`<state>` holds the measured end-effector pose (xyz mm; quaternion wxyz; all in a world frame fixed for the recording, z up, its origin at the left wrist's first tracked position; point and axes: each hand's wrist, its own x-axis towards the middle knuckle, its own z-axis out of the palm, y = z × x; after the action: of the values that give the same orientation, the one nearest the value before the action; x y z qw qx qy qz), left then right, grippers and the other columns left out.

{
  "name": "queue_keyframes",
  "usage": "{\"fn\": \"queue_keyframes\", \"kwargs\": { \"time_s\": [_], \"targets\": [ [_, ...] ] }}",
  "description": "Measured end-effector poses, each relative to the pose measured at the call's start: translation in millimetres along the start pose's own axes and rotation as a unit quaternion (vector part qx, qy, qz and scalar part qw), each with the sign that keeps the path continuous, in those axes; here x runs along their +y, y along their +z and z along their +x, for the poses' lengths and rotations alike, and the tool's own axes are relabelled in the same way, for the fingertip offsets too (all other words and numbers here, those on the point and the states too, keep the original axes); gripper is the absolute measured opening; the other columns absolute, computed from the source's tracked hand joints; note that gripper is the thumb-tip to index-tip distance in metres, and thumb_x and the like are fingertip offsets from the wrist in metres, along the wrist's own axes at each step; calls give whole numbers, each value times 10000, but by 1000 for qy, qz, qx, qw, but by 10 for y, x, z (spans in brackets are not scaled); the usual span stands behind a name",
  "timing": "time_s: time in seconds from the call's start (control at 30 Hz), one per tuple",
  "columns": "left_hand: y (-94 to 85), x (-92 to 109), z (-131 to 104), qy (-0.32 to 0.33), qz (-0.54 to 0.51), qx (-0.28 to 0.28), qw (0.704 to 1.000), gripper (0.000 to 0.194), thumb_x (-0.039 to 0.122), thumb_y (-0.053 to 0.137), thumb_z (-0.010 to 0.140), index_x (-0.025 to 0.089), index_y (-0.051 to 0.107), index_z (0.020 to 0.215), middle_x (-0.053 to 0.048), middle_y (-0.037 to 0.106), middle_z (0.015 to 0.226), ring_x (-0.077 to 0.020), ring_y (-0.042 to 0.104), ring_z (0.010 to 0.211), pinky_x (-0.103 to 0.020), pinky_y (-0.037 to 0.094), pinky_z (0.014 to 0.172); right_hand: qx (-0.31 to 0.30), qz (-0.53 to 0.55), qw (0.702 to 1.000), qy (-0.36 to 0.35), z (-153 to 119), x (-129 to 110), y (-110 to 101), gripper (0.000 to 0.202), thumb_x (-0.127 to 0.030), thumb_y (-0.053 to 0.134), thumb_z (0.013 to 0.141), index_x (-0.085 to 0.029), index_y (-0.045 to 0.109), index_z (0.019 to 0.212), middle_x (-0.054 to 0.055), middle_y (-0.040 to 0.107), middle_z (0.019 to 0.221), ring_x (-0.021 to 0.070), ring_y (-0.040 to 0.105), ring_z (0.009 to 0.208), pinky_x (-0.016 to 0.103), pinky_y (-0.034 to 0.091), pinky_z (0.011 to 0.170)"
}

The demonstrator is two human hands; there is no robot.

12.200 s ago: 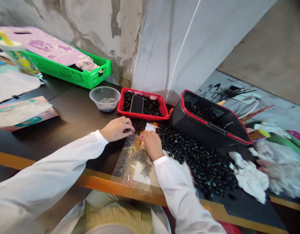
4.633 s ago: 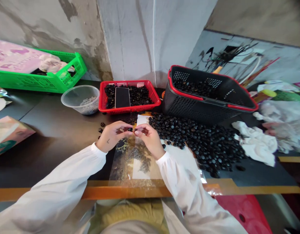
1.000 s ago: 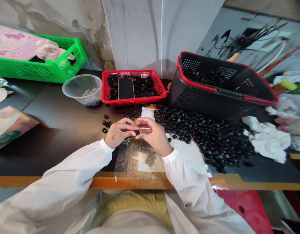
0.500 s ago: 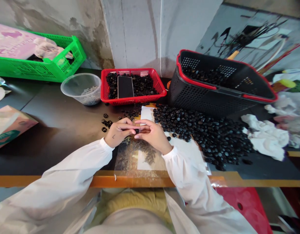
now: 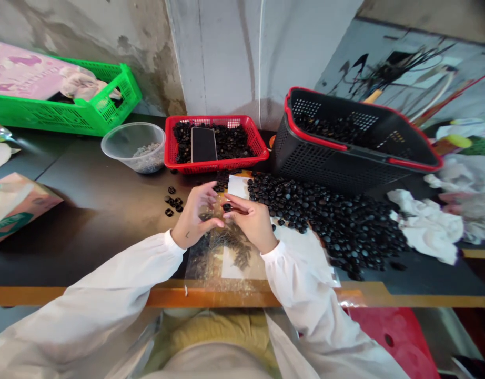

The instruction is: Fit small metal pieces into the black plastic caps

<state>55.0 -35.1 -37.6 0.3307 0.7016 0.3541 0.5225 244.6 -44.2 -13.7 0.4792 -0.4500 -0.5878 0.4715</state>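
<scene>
Between the thumb and fingers of my right hand (image 5: 253, 220) is a small round black piece (image 5: 227, 207), like a button or cap. Just left of it, my left hand (image 5: 198, 215) is open, its fingers and thumb apart with nothing seen between them. Beneath both hands lie many thin metal pins (image 5: 236, 247), loose on white paper and clear plastic. A wide heap of the same black round pieces (image 5: 329, 210) spreads to the right of my right hand. Several more black pieces (image 5: 172, 201) lie on the table left of my left hand.
Behind the hands stands a red basket (image 5: 216, 168) of black pieces with a phone (image 5: 203, 145) on top. Left of it is a clear bowl (image 5: 112, 145) holding small metal bits. A tall black basket (image 5: 325, 163), a green crate (image 5: 88, 118), a tissue box (image 5: 37, 202) and crumpled tissues (image 5: 427, 223) surround the work area.
My left hand has let go of the black piece, drawn away to the left and opened. The piece stays in my right hand. The view has tilted slightly.
</scene>
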Motion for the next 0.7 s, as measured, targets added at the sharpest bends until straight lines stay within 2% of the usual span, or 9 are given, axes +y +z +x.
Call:
{"fn": "queue_keyframes", "kwargs": {
  "time_s": [0.03,0.07,0.17,0.27,0.4,0.57,0.63,0.7],
  "targets": [
    [19,12,-3,-1,-8,5,1000,895,558,826,710,282,479,1486,-137,546,1328,-248,611,1127,-367,552,930,3,-7,1000,-6,-1,-6,-4,382,-147,773,754,-258,785,1120,6,795,1082,226,767,992,373,603,969],
    [35,24,-4,-3,-6,-4,1000,939,572,825,699,267,448,1502,-159,533,1383,-278,594,1200,-401,538,985,2,-16,1000,-10,-4,-13,-5,338,-160,776,759,-259,799,1081,4,802,1044,229,773,962,370,608,955],
    [69,63,-12,-24,47,-77,996,720,555,771,775,231,587,1391,-156,625,1362,-305,604,1254,-444,482,1089,-3,-36,999,-16,-29,-31,15,264,-153,749,773,-263,822,1002,-10,816,913,217,784,840,338,631,873],
    [95,95,-46,-55,65,-86,993,561,524,714,847,229,655,1320,-116,712,1267,-270,708,1088,-389,541,1018,11,-48,998,-37,-57,-28,47,248,-147,711,789,-271,828,970,-26,815,882,201,781,789,305,641,798],
    [113,113,-112,-66,70,-77,992,427,464,667,908,223,694,1259,-68,777,1101,-210,750,881,-280,593,832,20,-65,995,-69,-83,-19,62,282,-122,665,803,-292,828,957,-50,810,953,195,782,864,295,635,841],
    [114,97,-141,-50,107,-66,991,361,437,687,896,235,730,1191,-56,787,1039,-208,737,857,-258,574,827,15,-67,996,-48,-91,-25,80,262,-124,667,805,-296,828,918,-59,809,911,194,787,818,299,641,842],
    [118,79,-130,-64,98,-75,990,343,434,666,909,231,726,1179,-51,781,985,-203,729,819,-254,579,782,-6,-57,998,-38,-71,-32,81,222,-139,691,801,-274,824,916,-44,812,920,198,786,843,302,634,864],
    [117,64,-112,-68,86,-88,990,387,430,657,913,225,682,1240,-68,759,1052,-212,726,862,-274,587,785,-32,-71,996,-43,-39,-59,35,190,-177,714,814,-255,815,954,-20,813,958,200,781,881,302,622,881]
  ]
}}
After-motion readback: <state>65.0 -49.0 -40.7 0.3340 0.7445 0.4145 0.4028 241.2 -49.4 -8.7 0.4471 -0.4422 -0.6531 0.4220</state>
